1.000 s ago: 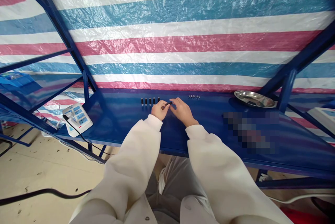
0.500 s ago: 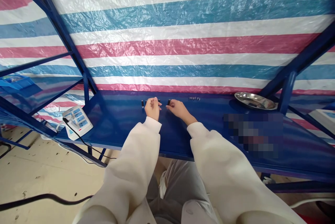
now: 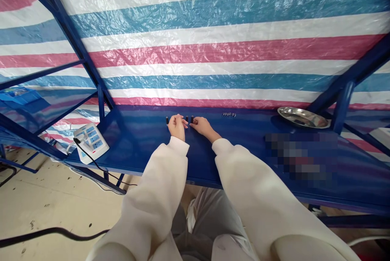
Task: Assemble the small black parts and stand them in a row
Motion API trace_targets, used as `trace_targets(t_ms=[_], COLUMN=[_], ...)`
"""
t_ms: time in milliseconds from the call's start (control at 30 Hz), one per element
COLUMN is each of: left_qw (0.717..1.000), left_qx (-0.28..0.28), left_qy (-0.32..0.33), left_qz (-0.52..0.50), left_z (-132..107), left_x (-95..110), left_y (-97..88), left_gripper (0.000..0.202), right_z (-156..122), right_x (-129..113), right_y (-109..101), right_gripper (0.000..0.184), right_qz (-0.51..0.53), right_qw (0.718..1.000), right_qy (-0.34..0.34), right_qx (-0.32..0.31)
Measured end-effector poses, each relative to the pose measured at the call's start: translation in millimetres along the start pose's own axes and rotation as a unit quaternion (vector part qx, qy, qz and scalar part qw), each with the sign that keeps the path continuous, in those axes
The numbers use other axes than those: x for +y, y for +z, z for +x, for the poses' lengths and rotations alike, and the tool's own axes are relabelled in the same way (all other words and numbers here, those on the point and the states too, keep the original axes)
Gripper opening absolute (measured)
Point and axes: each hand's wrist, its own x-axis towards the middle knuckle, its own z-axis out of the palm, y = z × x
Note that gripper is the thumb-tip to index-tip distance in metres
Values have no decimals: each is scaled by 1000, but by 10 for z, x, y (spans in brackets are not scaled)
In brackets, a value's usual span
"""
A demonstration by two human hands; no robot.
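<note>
A small black cylinder (image 3: 192, 119) stands upright on the blue tabletop, at the pinched fingertips of my right hand (image 3: 202, 127). Just left of it stands a second black cylinder (image 3: 187, 118), close to the fingers of my left hand (image 3: 176, 127). That hand is closed, thumb against curled fingers; whatever it may hold is hidden. Beyond its left side a third black cylinder (image 3: 167, 120) stands upright. Farther right, several small shiny metal pieces (image 3: 229, 114) lie in a row, too small to name.
An oval metal tray (image 3: 301, 118) sits at the back right of the blue table (image 3: 134, 143). On the left lies a white power strip (image 3: 91, 143) with a black cord plugged in. Blue frame posts (image 3: 343, 106) flank the table, and a striped sheet (image 3: 195, 49) hangs behind it.
My right hand has moved slightly left with the black cylinder, which now stands beside another one. My left hand stays nearly in place.
</note>
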Motion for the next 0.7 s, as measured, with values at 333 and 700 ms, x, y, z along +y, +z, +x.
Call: trace_targets(t_ms=[333, 700], left_qw=[999, 820], left_qx=[-14, -351], left_qy=[16, 224], left_qz=[37, 393], left_z=[-19, -176], left_x=[21, -177], left_y=[12, 15], left_gripper=[37, 16], right_z=[-11, -489], right_x=[16, 301], right_y=[-5, -365], right_gripper=[17, 36], right_qz=[-6, -155], right_qw=[1000, 986], right_qy=[-2, 0], right_qx=[-11, -53])
